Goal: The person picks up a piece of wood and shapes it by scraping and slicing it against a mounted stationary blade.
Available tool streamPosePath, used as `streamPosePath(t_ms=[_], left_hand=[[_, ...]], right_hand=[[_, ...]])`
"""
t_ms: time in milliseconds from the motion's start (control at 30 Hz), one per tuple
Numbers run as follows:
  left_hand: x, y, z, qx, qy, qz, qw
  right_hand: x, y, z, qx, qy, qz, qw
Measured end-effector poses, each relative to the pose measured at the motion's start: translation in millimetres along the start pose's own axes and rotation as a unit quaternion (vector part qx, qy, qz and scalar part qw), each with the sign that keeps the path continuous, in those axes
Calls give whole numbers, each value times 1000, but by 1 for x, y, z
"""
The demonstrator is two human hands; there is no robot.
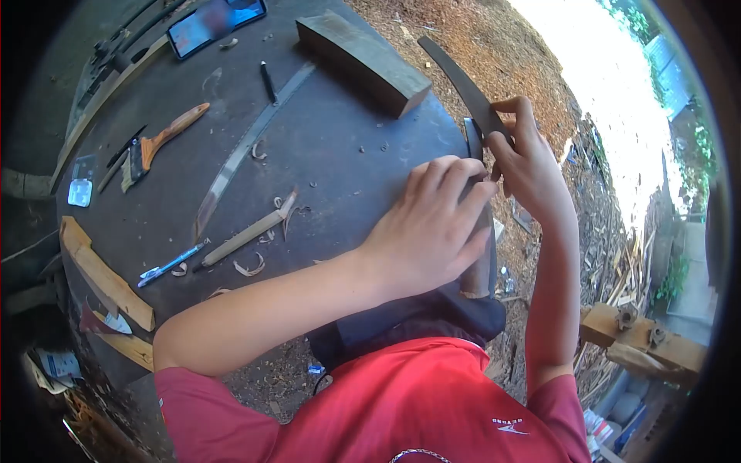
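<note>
My left hand (432,224) is closed over a long tool with a wooden handle (476,279), whose butt shows below the thumb. A dark, narrow piece (472,139) shows beyond the fingers; whether it belongs to that tool is unclear. My right hand (532,166) pinches the lower end of a dark curved blade-like strip (463,83) between thumb and fingers, its tip pointing up and left. Both hands are close together at the table's right edge, and the fingers hide where the pieces meet.
On the dark table (324,139) are a wooden block (363,62), phone (216,27), brush (174,135), blue pen (171,265), metal strip (251,139), pointed stick (247,238) and curled shavings. Cut wood (108,274) lies at the left edge. Wood chips (494,46) cover the ground.
</note>
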State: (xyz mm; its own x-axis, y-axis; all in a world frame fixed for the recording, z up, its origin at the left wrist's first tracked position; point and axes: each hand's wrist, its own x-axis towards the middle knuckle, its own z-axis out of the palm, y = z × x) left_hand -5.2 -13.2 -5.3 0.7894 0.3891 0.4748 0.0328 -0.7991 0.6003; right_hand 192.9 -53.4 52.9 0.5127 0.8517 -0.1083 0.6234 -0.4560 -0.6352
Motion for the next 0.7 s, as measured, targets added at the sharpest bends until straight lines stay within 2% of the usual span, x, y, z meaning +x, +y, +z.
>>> streamPosePath(t_ms=[133, 233, 333, 433, 633, 700], left_hand=[[-2, -1, 3, 15, 6, 12, 1000], [-3, -2, 4, 19, 11, 22, 1000], [-3, -2, 5, 31, 9, 28, 999], [-3, -1, 4, 32, 0, 26, 999], [-2, -1, 2, 47, -9, 27, 998], [-2, 0, 3, 45, -11, 25, 999]], right_hand=[[2, -4, 7, -64, -6, -35, 997], [0, 2, 13, -22, 15, -64, 998], [7, 17, 20, -54, 68, -155, 984], [5, 3, 21, -72, 71, -57, 993], [1, 10, 24, -121, 92, -100, 983], [-16, 10, 18, -106, 85, -83, 987]])
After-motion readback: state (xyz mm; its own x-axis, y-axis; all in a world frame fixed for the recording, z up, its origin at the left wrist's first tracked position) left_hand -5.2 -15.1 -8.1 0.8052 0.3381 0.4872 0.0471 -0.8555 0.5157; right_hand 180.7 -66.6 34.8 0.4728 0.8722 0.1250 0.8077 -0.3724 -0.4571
